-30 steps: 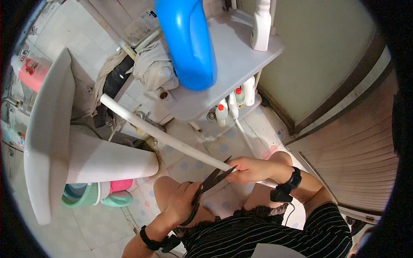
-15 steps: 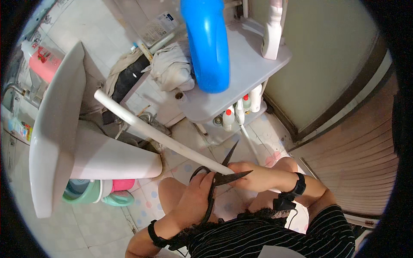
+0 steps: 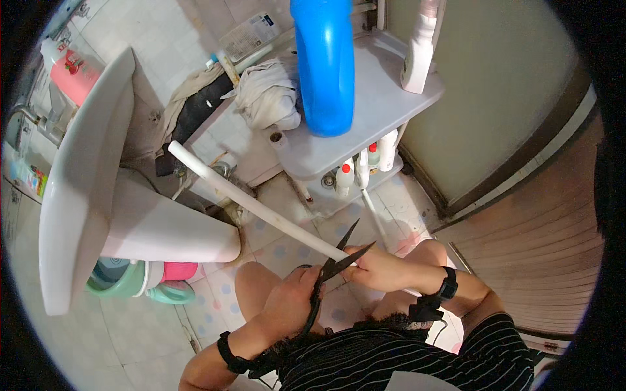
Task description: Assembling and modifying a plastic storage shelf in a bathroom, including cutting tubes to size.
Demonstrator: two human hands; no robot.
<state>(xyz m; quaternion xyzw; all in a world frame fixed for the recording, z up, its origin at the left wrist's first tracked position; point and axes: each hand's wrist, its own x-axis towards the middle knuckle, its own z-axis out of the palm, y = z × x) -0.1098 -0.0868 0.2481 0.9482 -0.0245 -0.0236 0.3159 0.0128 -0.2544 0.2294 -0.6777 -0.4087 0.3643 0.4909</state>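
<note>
**Scissors at the near end of a white pipe, on a bathroom floor**

We look down on a tiled bathroom floor (image 3: 287,251) with pale dotted tiles, a ribbed wooden door panel (image 3: 541,254) at the right and a greenish wall above it. At the left stands a white pedestal washbasin (image 3: 85,195), and under it sit stacked green and pink plastic basins (image 3: 153,283). Ahead of us a grey plastic shelf rack (image 3: 385,104) carries a tall blue detergent bottle (image 3: 324,65) and a white bottle (image 3: 417,55); on its lower tier we see small white bottles with red caps (image 3: 365,166). A bundled white cloth (image 3: 267,98) lies just beside the blue bottle.

A long white pipe (image 3: 254,205) runs slantwise from the upper left, near the washbasin, down to our hands. Our right hand (image 3: 385,268) has its grip closed round the near end of the pipe, the fingers wrapped over it. Our left hand (image 3: 290,306) has its grip closed on the handles of black scissors (image 3: 329,274), whose blades stand parted in a narrow V with their points above the pipe, just beside the right hand. We cannot tell whether a blade touches the pipe.

Both wrists wear dark bands, the right one a black wristwatch (image 3: 447,283). Our bare knees show below the pipe, and a black striped top (image 3: 404,358) fills the lower edge.
</note>
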